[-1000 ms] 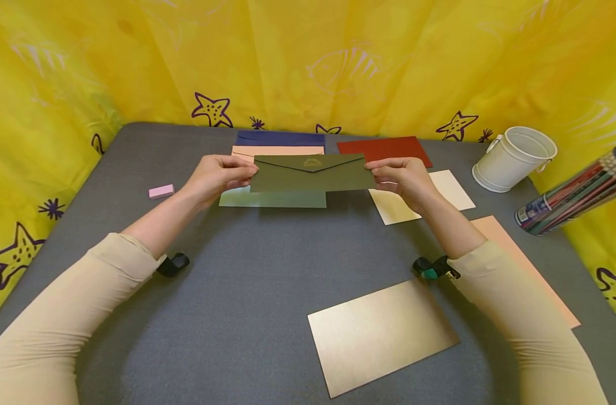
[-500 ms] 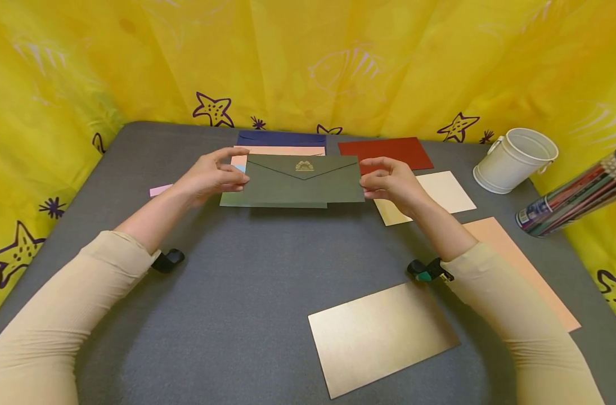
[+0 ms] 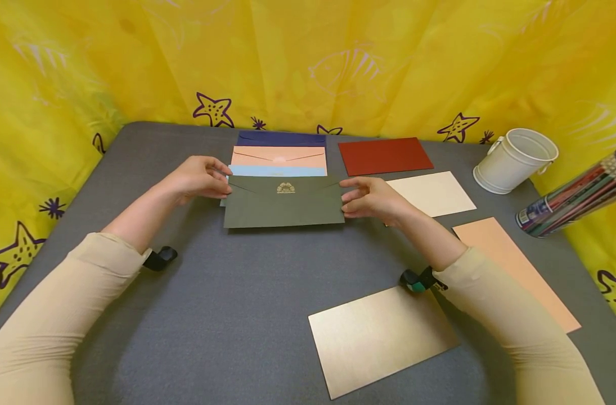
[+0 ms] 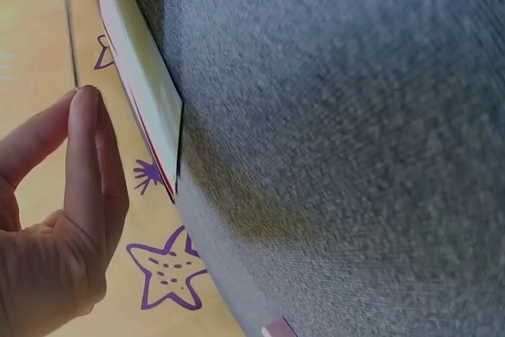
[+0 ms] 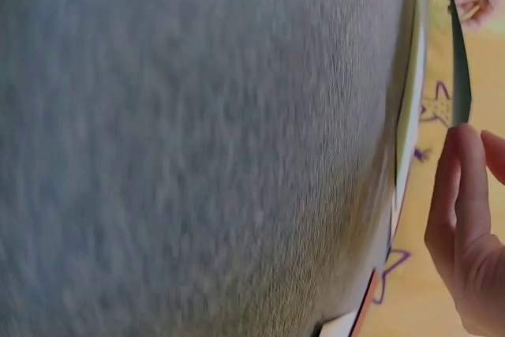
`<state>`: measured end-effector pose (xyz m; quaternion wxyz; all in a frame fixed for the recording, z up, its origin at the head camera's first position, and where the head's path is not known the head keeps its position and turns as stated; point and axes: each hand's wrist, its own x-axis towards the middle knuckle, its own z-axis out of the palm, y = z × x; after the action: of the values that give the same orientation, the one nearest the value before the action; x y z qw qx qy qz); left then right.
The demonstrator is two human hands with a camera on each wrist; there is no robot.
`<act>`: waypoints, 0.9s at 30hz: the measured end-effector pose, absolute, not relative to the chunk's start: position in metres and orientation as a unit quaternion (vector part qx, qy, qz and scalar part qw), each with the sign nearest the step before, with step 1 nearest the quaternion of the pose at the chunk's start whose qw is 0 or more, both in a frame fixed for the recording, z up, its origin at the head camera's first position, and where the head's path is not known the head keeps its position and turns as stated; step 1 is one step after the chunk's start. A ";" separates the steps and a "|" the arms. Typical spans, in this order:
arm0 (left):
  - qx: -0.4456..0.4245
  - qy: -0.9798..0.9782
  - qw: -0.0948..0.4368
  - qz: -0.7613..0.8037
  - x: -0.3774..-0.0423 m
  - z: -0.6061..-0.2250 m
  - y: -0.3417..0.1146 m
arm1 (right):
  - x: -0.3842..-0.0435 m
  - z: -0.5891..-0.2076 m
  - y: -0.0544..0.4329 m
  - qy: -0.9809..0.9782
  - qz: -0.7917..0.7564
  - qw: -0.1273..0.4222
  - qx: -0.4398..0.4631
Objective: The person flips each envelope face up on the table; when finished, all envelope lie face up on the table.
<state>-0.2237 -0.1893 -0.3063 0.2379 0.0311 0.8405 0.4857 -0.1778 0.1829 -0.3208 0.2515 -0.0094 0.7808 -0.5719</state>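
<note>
A dark green envelope (image 3: 284, 209) with a gold emblem on its flap is held by its two short ends. My left hand (image 3: 198, 179) pinches the left end between thumb and fingers. At the right end, my right hand (image 3: 371, 199) pinches it too. Both wrist views show the envelope (image 5: 462, 76) nearly edge-on, raised off the table. Behind it lie a light blue envelope (image 3: 272, 170), a peach-pink envelope (image 3: 279, 155) and a navy envelope (image 3: 282, 138), overlapping in a column. A pale green envelope is almost wholly hidden beneath the dark green one.
To the right lie a red envelope (image 3: 386, 156), a cream envelope (image 3: 431, 194) and a peach one (image 3: 515, 270). A gold-beige envelope (image 3: 383, 340) lies near the front. A white bucket (image 3: 512, 160) and a tube of pencils (image 3: 573, 194) stand far right. A pink eraser (image 4: 278, 327) lies left.
Both hands have brought the dark green envelope down, toward me and slightly left, turning its face more into view. The light blue and pink envelopes behind it show more; the pale green one shows less.
</note>
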 end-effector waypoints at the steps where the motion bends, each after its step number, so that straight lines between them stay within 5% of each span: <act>1: 0.030 0.842 0.239 0.482 -0.224 -0.307 -0.190 | -0.177 -0.321 0.181 0.780 -0.570 0.258 -0.013; 27: 0.030 0.906 0.254 0.336 -0.227 -0.315 -0.198 | -0.168 -0.330 0.170 0.758 -0.555 0.340 -0.035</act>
<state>-0.2269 -0.1982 -0.3151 0.2537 0.0301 0.9065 0.3362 -0.1677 0.1698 -0.3299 0.3401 -0.0349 0.7581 -0.5553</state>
